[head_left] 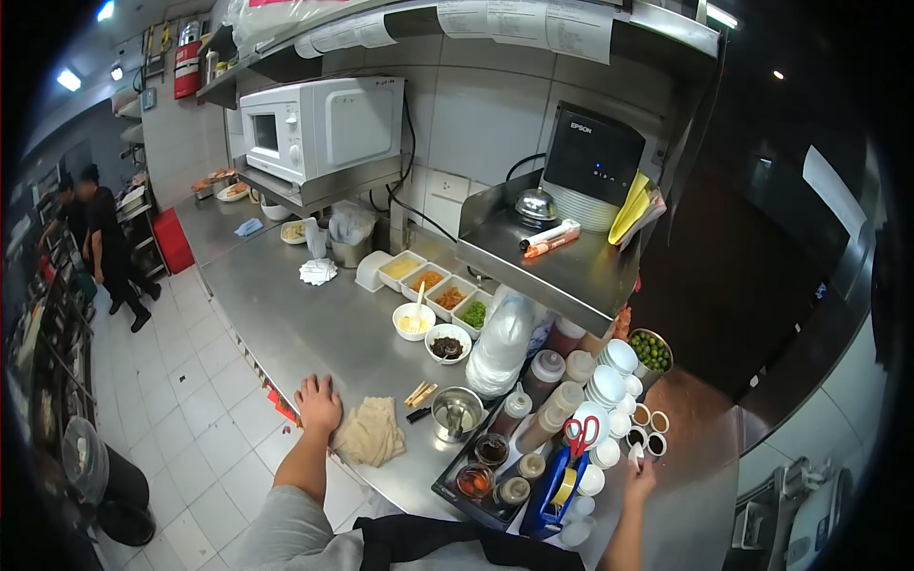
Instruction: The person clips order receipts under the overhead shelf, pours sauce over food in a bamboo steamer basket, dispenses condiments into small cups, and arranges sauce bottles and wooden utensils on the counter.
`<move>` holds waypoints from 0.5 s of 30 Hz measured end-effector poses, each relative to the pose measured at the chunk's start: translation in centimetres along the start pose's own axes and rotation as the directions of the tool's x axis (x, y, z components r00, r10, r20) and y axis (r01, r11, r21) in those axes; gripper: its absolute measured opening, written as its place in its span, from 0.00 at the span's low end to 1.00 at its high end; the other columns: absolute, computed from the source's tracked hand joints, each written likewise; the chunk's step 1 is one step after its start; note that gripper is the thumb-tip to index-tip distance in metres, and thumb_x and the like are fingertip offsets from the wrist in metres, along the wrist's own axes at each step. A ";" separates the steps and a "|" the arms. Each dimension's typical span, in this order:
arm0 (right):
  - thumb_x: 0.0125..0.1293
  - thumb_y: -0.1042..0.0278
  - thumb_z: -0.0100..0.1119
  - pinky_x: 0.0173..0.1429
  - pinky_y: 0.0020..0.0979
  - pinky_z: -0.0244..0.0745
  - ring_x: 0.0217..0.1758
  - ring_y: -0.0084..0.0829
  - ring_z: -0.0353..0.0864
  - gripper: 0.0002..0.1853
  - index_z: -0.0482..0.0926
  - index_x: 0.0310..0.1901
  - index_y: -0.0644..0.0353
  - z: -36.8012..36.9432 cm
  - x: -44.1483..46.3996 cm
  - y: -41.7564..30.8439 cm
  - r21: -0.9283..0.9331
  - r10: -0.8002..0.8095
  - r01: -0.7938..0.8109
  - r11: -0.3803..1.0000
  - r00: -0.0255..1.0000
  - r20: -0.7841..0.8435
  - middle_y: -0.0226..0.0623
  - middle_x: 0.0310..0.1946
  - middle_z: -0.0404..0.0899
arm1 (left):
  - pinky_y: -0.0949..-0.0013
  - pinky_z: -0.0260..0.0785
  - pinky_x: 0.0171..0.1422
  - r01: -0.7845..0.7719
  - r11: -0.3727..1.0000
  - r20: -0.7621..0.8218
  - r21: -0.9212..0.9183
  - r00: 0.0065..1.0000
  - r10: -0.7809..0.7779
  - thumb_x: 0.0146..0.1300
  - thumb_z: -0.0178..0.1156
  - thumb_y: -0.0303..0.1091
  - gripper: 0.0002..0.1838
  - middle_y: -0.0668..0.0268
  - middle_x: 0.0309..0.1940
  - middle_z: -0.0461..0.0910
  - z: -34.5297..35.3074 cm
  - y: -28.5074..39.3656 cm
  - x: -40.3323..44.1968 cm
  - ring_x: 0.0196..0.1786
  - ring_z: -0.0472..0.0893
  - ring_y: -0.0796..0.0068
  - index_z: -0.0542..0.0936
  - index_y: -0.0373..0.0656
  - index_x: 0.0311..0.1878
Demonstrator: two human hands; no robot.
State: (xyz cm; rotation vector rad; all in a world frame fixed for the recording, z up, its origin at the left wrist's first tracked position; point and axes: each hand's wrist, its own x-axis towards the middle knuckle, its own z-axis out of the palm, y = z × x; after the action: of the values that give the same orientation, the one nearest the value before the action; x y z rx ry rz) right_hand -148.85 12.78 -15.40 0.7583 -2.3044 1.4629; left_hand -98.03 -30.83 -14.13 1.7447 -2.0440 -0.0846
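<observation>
My left hand (319, 403) rests on the front edge of the steel counter, fingers laid out and holding nothing. A crumpled beige cloth (371, 431) lies just to its right. My right hand (639, 477) is closed, pinching a small white object (636, 455) whose kind I cannot make out. That object is beside small white cups of dark sauce (656, 443) on the counter's right part. Stacks of white cups and bowls (606, 386) stand just behind. To the left of this hand are a blue tape dispenser (552, 497) and red-handled scissors (580, 435).
A black tray (451, 487) holds jars and squeeze bottles. Behind it are a steel pot (458, 416), filled bowls (447, 344) and topping containers (449, 297). A shelf with a bell (536, 206) overhangs the counter. Two people (107, 238) stand in the aisle at left.
</observation>
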 end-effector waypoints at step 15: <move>0.57 0.72 0.58 0.61 0.41 0.66 0.56 0.49 0.73 0.19 0.74 0.52 0.63 1.0 -2.0 -4.2 -0.180 -0.248 0.278 0.944 0.954 0.172 0.49 0.52 0.75 | 0.47 0.45 0.71 0.012 1.000 0.015 -0.022 1.000 -0.012 0.60 0.51 0.41 0.25 0.54 0.66 0.61 -0.4 0.3 0.0 0.71 0.55 0.53 0.68 0.51 0.62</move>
State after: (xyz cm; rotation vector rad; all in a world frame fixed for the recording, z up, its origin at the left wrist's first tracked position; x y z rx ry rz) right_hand -144.76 11.01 -13.77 1.0957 -2.3026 1.0695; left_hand -98.18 -30.64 -13.72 1.7483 -2.0360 -0.1234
